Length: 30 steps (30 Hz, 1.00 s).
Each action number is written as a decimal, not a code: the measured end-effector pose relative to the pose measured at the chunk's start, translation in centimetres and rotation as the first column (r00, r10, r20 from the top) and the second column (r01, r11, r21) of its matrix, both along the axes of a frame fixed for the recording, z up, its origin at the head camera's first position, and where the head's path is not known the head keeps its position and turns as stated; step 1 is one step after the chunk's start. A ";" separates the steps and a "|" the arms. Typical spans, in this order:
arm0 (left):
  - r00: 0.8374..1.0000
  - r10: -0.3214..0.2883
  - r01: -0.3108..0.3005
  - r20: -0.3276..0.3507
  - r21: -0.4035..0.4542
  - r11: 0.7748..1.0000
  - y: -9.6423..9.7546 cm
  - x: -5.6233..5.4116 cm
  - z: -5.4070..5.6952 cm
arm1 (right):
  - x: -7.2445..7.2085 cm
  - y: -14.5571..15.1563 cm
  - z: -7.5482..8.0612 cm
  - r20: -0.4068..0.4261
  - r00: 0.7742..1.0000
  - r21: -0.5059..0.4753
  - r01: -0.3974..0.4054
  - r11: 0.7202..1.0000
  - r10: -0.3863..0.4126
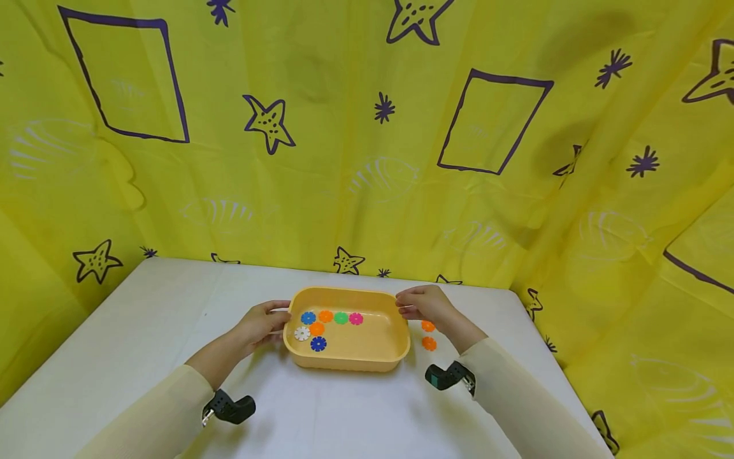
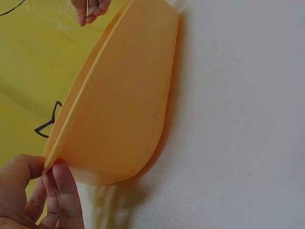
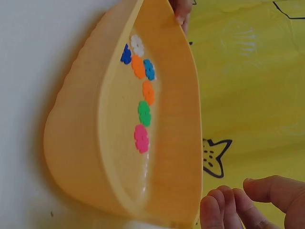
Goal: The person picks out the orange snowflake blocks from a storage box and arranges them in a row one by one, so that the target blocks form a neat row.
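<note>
A yellow-orange plastic basin (image 1: 367, 364) stands on the white table, its rim tilted in both wrist views. On its floor lie several flower-shaped discs, among them a pink disc (image 3: 141, 139), a green disc (image 3: 144, 113) and a white disc (image 3: 137, 45). My left hand (image 1: 259, 326) pinches the basin's left rim, thumb on the inner side and fingers beneath the edge. At the far right corner is my right hand (image 1: 427, 304), its loosely bent fingertips (image 3: 209, 205) right beside the rim, with thumb and fingers apart and nothing between them.
Two orange discs lie on the table right of the basin, the nearer orange disc (image 1: 429, 343) close to the right forearm. A yellow patterned curtain (image 1: 321, 191) hangs behind and beside the white table (image 1: 189, 299). Black cameras are strapped to both wrists.
</note>
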<state>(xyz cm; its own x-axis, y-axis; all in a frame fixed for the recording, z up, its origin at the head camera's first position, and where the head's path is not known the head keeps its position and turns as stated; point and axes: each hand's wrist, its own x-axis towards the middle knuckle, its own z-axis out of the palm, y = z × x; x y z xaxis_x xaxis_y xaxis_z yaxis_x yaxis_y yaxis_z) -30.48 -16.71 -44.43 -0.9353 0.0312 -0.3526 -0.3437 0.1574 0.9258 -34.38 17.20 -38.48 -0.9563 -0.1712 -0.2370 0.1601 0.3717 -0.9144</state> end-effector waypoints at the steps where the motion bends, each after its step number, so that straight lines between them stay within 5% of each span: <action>1: 1.000 0.004 -0.004 -0.001 0.001 1.000 0.0 0.0 0.0 | -0.1 -0.4 0.0 0.001 1.000 -0.002 -0.001 1.000 0.001; 30: 1.000 -0.013 0.013 -0.006 -0.019 1.000 -0.2 0.2 0.0 | -0.8 -7.7 -2.6 0.008 0.999 -0.054 0.036 0.998 -0.035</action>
<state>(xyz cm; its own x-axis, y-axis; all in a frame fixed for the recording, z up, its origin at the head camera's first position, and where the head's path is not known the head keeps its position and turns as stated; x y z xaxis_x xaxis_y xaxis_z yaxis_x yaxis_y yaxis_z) -30.24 -16.90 -44.48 -0.9368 0.0365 -0.3479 -0.3363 0.1796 0.9245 -35.18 9.45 -41.04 -0.9602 -0.1502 -0.2353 0.1791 0.3153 -0.9319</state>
